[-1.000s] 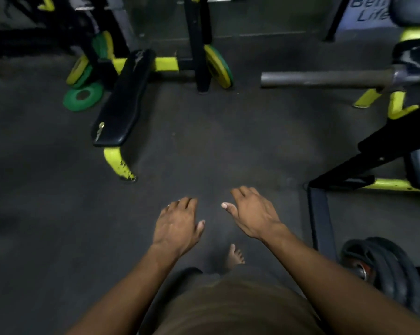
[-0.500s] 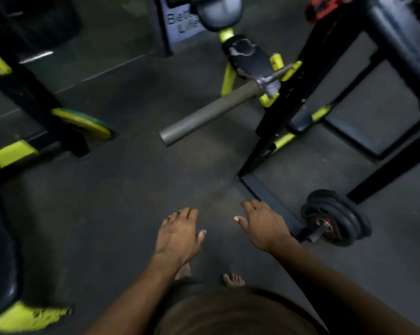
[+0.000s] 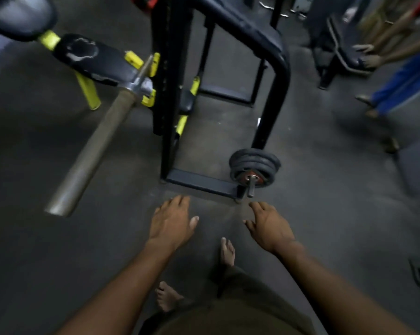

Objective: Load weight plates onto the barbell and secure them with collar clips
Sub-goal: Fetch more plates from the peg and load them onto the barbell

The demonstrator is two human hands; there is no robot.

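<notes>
The bare grey barbell sleeve (image 3: 90,155) sticks out toward me at left, resting on a yellow hook of the black rack (image 3: 165,93). A stack of black weight plates (image 3: 254,166) sits on a short peg at the rack's base, right of centre. My left hand (image 3: 171,224) hovers palm down with fingers spread, below the rack's base bar. My right hand (image 3: 268,227) is held the same way, just below and in front of the plate stack. Both hands hold nothing. No collar clip is visible.
A black padded bench (image 3: 90,56) with yellow legs stands at upper left. Another person (image 3: 397,76) in blue trousers stands at upper right beside a second bench (image 3: 344,52). My bare feet (image 3: 227,252) are on the dark rubber floor.
The view has swung right and forward: the barbell sleeve shifted left, the plate stack came to the centre, closer to my right hand. Both hands stay open and empty.
</notes>
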